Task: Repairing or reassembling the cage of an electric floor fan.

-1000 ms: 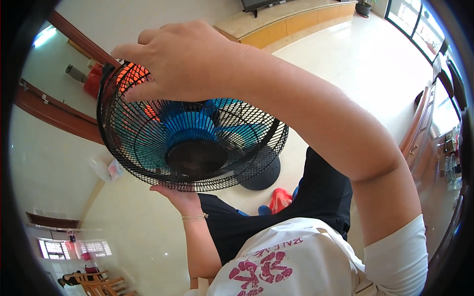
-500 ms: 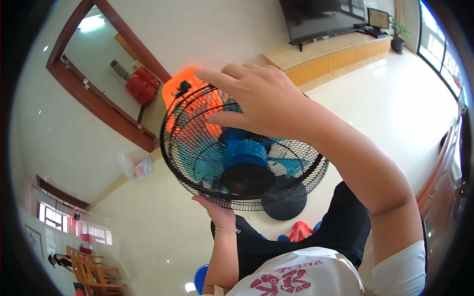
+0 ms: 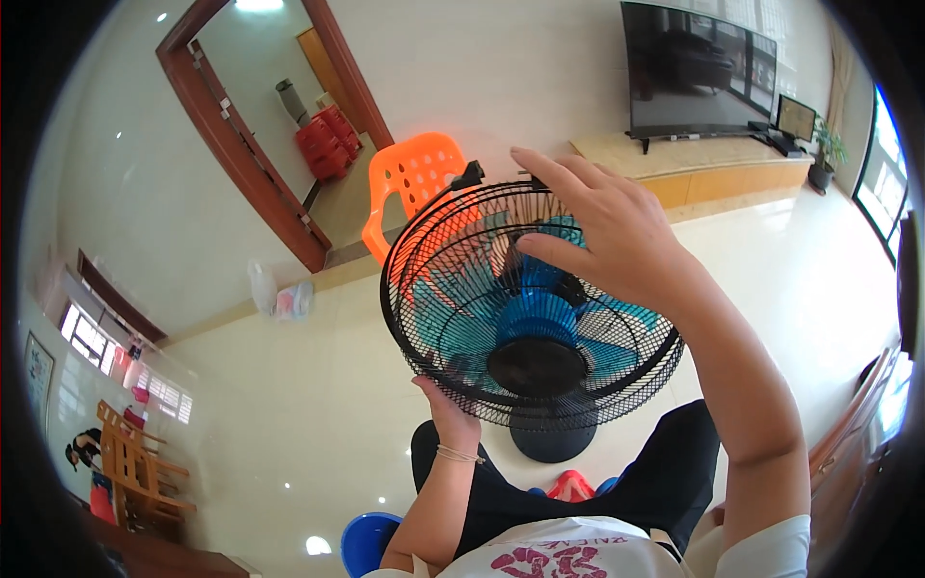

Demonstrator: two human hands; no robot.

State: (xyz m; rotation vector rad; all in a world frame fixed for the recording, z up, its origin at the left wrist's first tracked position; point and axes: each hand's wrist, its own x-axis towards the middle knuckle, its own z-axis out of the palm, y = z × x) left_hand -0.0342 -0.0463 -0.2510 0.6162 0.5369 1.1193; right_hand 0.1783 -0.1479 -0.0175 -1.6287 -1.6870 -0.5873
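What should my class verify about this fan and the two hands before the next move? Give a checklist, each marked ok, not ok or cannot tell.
1. Left hand at the lower rim of the fan guard: ok.
2. Right hand closed on the guard: not ok; thumb and fingers are spread near the upper rim.
3. Black clip at the upper rim fastened: cannot tell.
4. Teal blades behind the guard wires: ok; whether they are turning, cannot tell.
5. Round black base in view below the guard: ok, though partly covered.
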